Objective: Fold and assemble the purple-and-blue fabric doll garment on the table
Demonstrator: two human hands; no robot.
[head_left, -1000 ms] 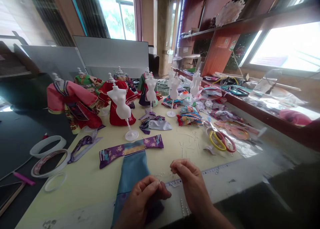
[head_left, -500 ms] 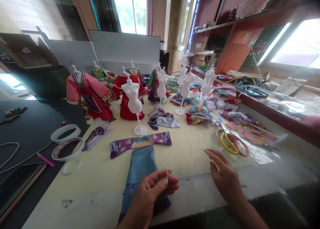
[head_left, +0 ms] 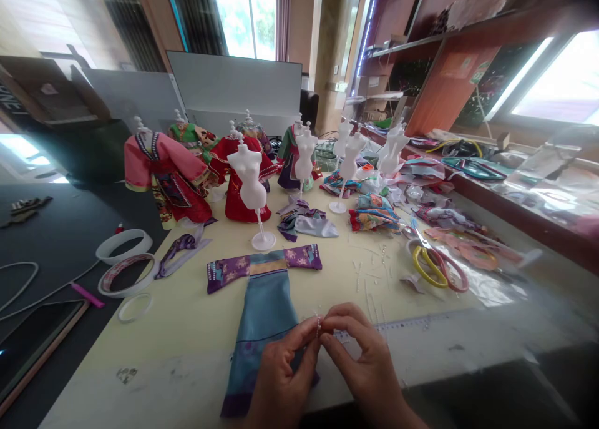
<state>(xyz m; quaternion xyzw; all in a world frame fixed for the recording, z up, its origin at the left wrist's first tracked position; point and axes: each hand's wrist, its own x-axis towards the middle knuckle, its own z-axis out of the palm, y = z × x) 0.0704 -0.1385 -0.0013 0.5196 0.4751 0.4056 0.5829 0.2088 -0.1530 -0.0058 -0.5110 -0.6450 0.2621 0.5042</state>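
A short strip of small white beads is pinched between the thumb and fingers of my left hand. My right hand meets it from the other side, its thumb and fingertips closed at the strip's edge. Both hands are over the lower part of a small blue doll dress with purple flowered sleeves, spread flat on the table. More thin bead strips lie on the table beyond my right hand, next to a ruler that my right hand partly covers.
Scissors with yellow and red handles lie at the right. White doll mannequins stand behind the dress, some wearing clothes such as a pink robe. Tape rolls and a phone are on the left. Fabric pieces crowd the back right.
My right hand has moved left from beside the loose bead strips, and its fingers have closed at the strip in my left hand. My left hand keeps its hold.
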